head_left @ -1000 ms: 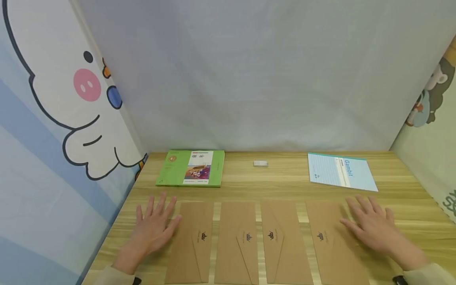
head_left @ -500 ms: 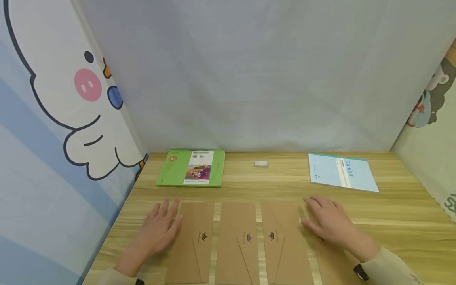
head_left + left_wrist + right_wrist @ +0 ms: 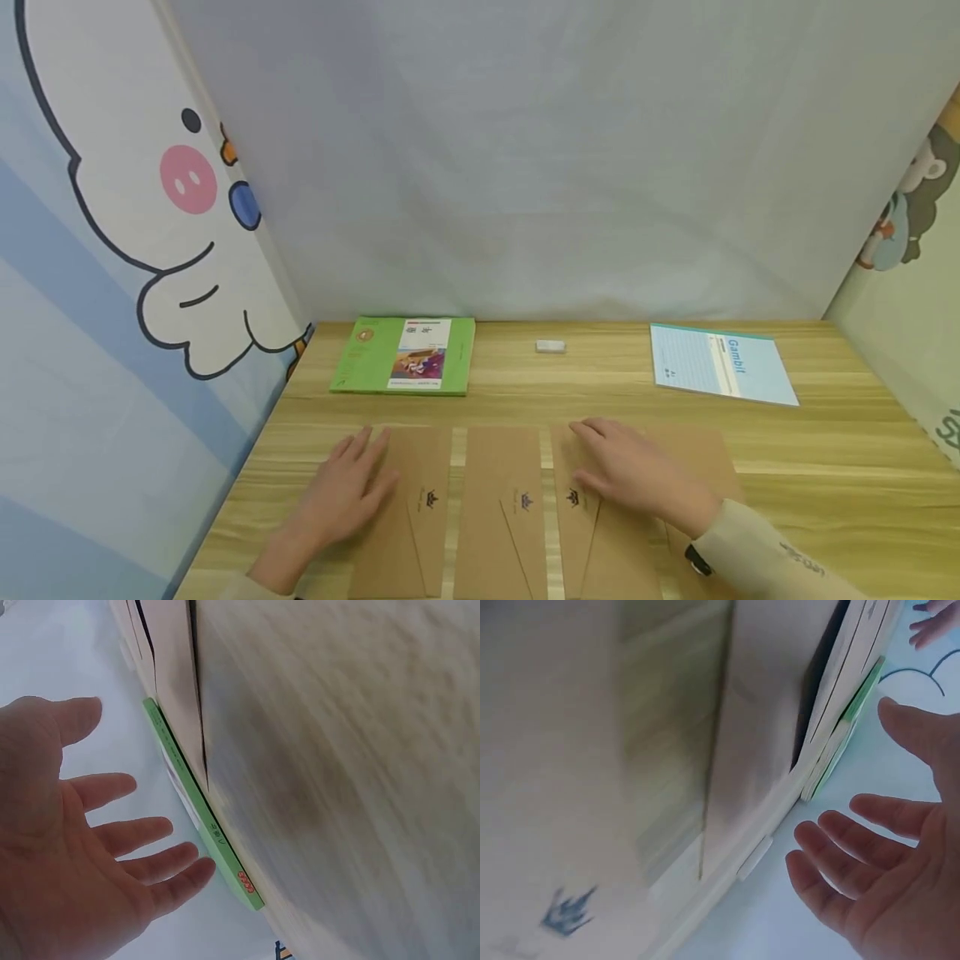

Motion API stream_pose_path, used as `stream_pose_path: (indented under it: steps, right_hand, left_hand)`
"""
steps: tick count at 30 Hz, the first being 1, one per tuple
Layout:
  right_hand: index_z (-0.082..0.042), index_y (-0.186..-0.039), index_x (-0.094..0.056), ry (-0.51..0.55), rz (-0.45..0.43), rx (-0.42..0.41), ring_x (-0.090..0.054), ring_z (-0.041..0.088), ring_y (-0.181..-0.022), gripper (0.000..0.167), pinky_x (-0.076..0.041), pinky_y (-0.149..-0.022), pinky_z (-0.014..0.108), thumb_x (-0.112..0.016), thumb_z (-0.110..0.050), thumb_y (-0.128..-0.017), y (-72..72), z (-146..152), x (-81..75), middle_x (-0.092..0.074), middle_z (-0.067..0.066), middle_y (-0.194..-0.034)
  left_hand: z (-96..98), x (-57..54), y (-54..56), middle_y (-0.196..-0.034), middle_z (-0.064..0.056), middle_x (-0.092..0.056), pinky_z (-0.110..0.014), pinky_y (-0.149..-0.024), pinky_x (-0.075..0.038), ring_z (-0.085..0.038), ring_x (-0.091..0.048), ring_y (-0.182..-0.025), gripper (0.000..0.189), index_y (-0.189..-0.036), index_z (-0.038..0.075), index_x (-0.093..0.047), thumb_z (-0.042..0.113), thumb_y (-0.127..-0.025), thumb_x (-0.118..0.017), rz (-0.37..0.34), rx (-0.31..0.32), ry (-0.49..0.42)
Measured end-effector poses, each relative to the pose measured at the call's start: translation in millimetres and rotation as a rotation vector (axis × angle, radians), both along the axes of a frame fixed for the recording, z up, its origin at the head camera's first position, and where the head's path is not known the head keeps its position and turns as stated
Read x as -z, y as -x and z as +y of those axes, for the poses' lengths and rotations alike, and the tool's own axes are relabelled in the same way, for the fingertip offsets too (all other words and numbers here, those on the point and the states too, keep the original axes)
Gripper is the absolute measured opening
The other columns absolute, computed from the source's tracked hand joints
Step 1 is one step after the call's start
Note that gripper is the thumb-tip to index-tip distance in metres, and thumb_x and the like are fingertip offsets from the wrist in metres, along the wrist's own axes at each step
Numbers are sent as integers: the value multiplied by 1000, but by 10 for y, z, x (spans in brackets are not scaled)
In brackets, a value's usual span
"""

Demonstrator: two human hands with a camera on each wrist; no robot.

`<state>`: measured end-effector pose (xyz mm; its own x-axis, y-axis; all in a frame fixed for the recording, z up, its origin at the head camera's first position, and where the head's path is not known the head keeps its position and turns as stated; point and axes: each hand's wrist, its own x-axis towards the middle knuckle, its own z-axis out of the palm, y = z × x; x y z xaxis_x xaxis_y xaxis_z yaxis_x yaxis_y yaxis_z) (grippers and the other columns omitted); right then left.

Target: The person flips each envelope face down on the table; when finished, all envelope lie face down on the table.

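Four envelopes (image 3: 498,508), right hand (image 3: 633,471) moved inward

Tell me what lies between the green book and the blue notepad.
A small white block on the wooden tabletop; the head view shows it.

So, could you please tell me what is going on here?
Four brown envelopes lie in a row on a table. A person's left hand hovers by the leftmost envelope, the right hand over the third from left; both hold nothing. Behind the row lie a green book, a small white block and a blue notepad.
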<state>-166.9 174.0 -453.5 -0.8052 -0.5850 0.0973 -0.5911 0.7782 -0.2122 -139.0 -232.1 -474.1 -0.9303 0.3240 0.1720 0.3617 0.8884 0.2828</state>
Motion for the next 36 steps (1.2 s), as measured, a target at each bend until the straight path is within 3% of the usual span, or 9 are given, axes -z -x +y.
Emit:
stream_pose_path:
  steps: [4,7,12,16,21,24,31,36]
  right_hand:
    - [4,-134,-48,4,-2,-47,-53,34,-113,64,-43,-93,46,-69,-34,-88,31,-187,1,-54,19,-126]
    - [3,-132,-51,17,25,-72,-55,32,-111,63,-46,-90,44,-71,-34,-86,47,-311,-6,-56,17,-124]
    - [1,-133,-50,39,-3,-94,-55,29,-111,61,-46,-90,41,-72,-31,-86,50,-474,-43,-56,15,-124]
    - [1,-137,-47,43,-58,-110,-53,28,-114,64,-44,-93,40,-73,-28,-86,44,-572,-76,-54,15,-126]
    - [-2,-137,-46,11,-82,-118,-52,27,-115,63,-42,-96,40,-72,-27,-85,18,-686,-65,-53,13,-128]
    - [-1,-136,-47,34,-108,-139,-51,27,-115,63,-41,-96,39,-73,-25,-84,-17,-761,-40,-53,13,-128]
    - [1,-138,-44,114,-212,-133,-47,27,-120,69,-39,-100,37,-77,-23,-82,-67,-928,-31,-49,16,-132]
    - [1,-136,-47,99,-187,-153,-50,27,-117,70,-40,-99,36,-78,-26,-80,-82,-1079,13,-52,16,-128]
  left_hand:
    - [37,-18,-18,-128,-27,-50,-56,-96,-37,-43,-47,-115,58,-136,-2,-49,33,-92,-63,23,-12,-10]
    - [72,-39,-42,-111,-18,-55,-47,-86,-45,-31,-53,-98,55,-130,-5,-54,31,-90,-66,8,-38,-24]
    - [115,-60,-76,-90,-10,-52,-39,-71,-47,-21,-50,-78,48,-116,-10,-61,27,-87,-70,-31,-111,-46]
    - [115,-65,-101,-88,-14,-54,-43,-74,-49,-26,-55,-78,44,-108,-11,-64,25,-84,-72,-67,-173,-67]
    - [85,-102,-133,-82,-14,-54,-47,-73,-48,-29,-55,-75,35,-94,-8,-66,24,-83,-73,-104,-207,-74]
    - [67,-114,-168,-78,-11,-52,-46,-69,-48,-26,-53,-71,30,-85,-5,-64,24,-83,-72,-127,-215,-59]
    - [64,-106,-201,-76,-8,-51,-41,-64,-45,-21,-49,-69,28,-91,-5,-68,21,-82,-72,-123,-203,-81]
    - [56,-113,-196,-71,-5,-46,-38,-58,-41,-20,-45,-65,23,-73,4,-60,21,-82,-72,-122,-197,-79]
